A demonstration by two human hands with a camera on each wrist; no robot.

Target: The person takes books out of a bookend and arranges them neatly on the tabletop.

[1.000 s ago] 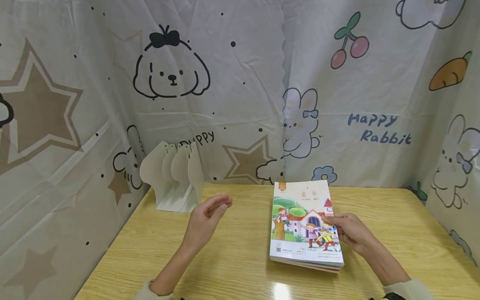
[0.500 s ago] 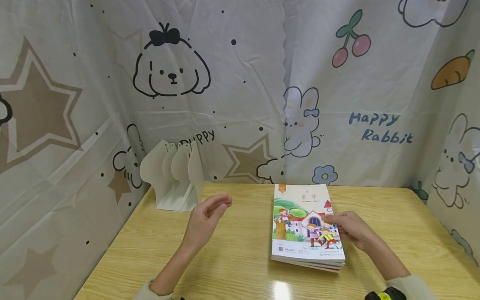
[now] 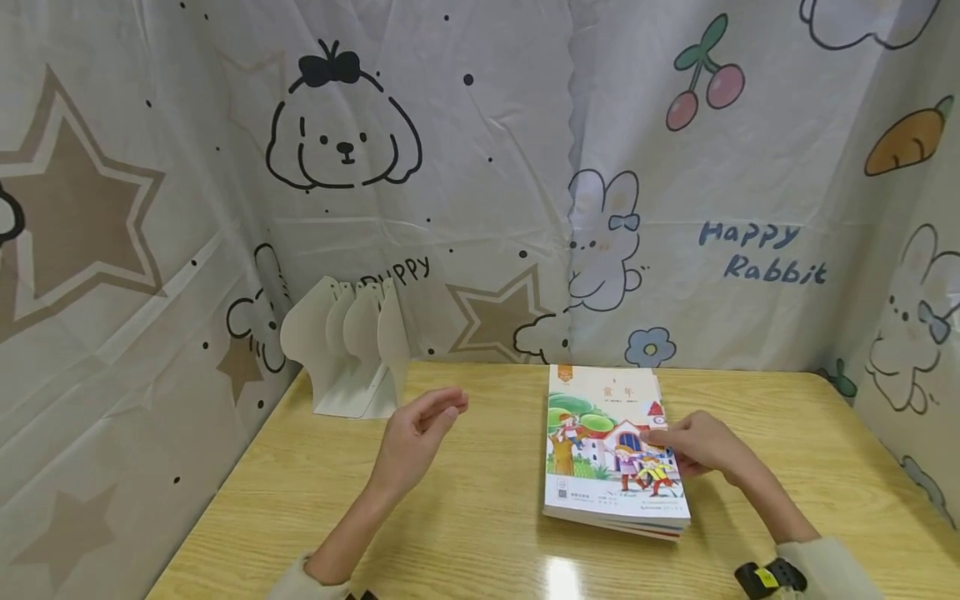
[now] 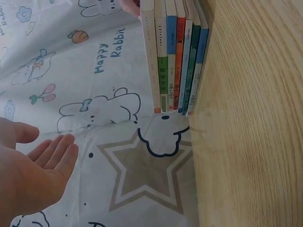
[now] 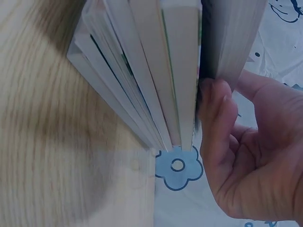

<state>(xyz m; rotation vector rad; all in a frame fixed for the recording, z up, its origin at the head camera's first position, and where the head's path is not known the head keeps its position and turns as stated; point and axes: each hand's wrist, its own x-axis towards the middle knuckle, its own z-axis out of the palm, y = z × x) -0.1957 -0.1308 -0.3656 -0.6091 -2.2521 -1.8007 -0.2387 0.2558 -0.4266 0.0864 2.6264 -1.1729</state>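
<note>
A stack of several paperback books lies on the table, its colored spines showing in the left wrist view. The top book has a cover with children, trees and a house. At its right edge, my right hand pinches it, thumb on the cover and fingers underneath. In the right wrist view a dark gap parts this top book from the lower books. My left hand is raised left of the stack, fingers extended together, holding nothing.
A cream divider rack with several upright panels stands at the table's back left. Printed cloth hangs behind and on both sides of the wooden table. A black band is on my right wrist.
The books' far end has dropped slightly toward the table. My right wrist has risen and bent, while the thumb stays on the cover. The left hand is nearly still.
</note>
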